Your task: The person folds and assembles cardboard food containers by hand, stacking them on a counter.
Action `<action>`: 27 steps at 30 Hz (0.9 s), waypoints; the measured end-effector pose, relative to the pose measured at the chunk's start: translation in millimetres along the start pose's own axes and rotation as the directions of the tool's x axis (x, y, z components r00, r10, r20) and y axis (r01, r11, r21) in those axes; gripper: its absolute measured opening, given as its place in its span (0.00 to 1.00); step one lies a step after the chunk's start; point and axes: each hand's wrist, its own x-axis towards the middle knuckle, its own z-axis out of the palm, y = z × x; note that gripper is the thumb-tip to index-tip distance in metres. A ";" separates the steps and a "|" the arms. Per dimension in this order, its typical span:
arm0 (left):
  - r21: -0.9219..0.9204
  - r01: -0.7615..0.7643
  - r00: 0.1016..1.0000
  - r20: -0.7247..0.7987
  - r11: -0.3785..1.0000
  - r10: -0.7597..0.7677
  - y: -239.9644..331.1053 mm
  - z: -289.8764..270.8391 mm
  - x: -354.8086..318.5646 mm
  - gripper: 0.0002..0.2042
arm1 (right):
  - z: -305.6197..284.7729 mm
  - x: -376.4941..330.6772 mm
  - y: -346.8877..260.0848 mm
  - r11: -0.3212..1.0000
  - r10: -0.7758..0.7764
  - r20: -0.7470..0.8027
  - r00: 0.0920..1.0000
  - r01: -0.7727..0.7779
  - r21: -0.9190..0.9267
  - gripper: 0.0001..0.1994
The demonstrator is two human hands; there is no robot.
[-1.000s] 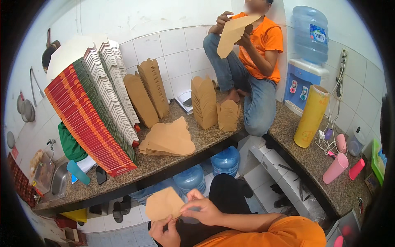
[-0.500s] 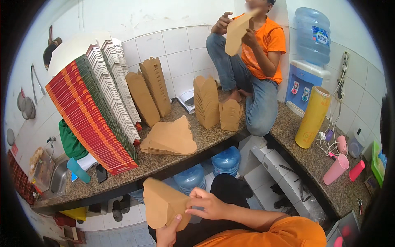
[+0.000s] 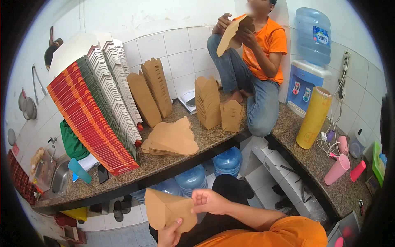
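Head view: the person's left hand (image 3: 169, 234) grips a partly folded brown card box (image 3: 164, 206) from below, thumb across its front and the fingers mostly hidden behind — a hold that seems meant to steady it while leaving the right side free. The right hand (image 3: 210, 201) has its fingers curled at the box's right edge; whether they pinch the card or only press it, I cannot tell. The box is near, above the person's lap and just in front of the worktop (image 3: 88, 191), perhaps because both hands can meet there unobstructed. Beyond it on the worktop lies a pile of flat brown blanks (image 3: 170, 138), loosely fanned, probably kept near the front for easy reach. Farther right, a taller nested stack (image 3: 207, 103) and a shorter nested stack (image 3: 231, 116) stand side by side; nesting likely saves room. Left of the pile leans a big stack of red and green cartons (image 3: 92, 119). On the far side, a co-worker (image 3: 265, 53) sits on the worktop — both hands raised around another brown card piece (image 3: 231, 38).
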 end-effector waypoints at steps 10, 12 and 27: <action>0.344 -0.104 0.993 -0.016 0.933 0.116 -9.6 1.5 3.8 0.27 | 9.2 0.6 -15.8 0.855 0.108 0.119 0.987 -0.031 -0.518 0.30; 0.388 -0.132 0.990 -0.003 0.912 0.144 -6.9 -1.3 4.0 0.27 | 8.9 0.0 -16.4 0.811 0.064 0.124 0.990 0.021 -0.584 0.32; -0.433 -0.148 0.946 0.200 0.889 0.255 1.1 0.0 0.0 0.30 | 15.0 -13.7 -18.9 0.868 0.020 0.240 0.971 0.102 -0.486 0.22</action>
